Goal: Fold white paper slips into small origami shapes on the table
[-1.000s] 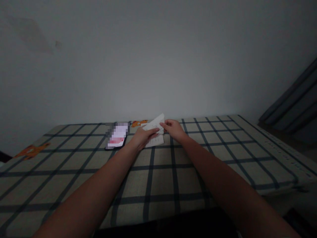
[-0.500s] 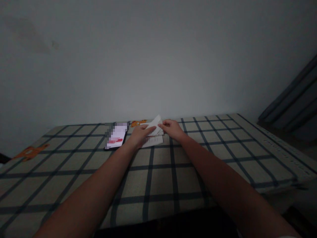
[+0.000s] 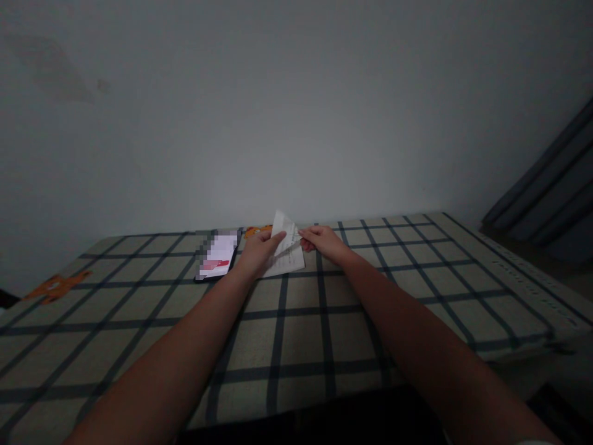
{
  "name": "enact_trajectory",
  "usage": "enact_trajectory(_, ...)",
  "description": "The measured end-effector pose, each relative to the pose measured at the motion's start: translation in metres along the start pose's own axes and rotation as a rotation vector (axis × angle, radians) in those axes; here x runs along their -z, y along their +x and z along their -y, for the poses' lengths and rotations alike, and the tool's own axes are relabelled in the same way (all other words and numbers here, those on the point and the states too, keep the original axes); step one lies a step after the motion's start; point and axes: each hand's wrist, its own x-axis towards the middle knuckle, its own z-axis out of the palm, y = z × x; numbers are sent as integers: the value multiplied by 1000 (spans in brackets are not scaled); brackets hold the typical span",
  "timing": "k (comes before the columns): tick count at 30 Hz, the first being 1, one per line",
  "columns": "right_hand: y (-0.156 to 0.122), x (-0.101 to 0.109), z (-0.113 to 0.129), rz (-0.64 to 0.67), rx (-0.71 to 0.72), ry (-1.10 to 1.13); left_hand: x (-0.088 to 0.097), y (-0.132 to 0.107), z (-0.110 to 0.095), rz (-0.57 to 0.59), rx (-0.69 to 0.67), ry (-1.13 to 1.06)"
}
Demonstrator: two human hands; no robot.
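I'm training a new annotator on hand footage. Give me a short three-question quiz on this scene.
1. True or false: the right hand pinches the raised flap of the paper.
2. What lies on the cloth just left of the left hand? A phone; B cup; C scissors.
3. Fill in: the cloth has a ___ pattern.
Key: 1 true; 2 A; 3 checked.

Single head-worn view. Looks forward, slightly down, from near edge of beige cloth-covered table with dark grid lines [image 3: 417, 296]. Left hand [image 3: 256, 254] and right hand [image 3: 325, 242], arms outstretched, small mid-frame on white folded paper sheet [image 3: 290, 262]. Plain grey wall [image 3: 278, 111] fills upper half.
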Motion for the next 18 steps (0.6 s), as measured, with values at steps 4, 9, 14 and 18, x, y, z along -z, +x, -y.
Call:
enact_trajectory(4,-2,2,4,-4,28,-70,-2,-1,-1,-29,25,-23)
enact_trajectory(9,-5,3,11,-66,85,-267,-4,-3,-2,-23,72,-27)
enact_trajectory(14,-7,3,12,-68,131,-269,-2,-2,0,-9,62,-7)
enact_trajectory(18,-6,2,12,-22,74,-104,1,-1,1,52,33,71)
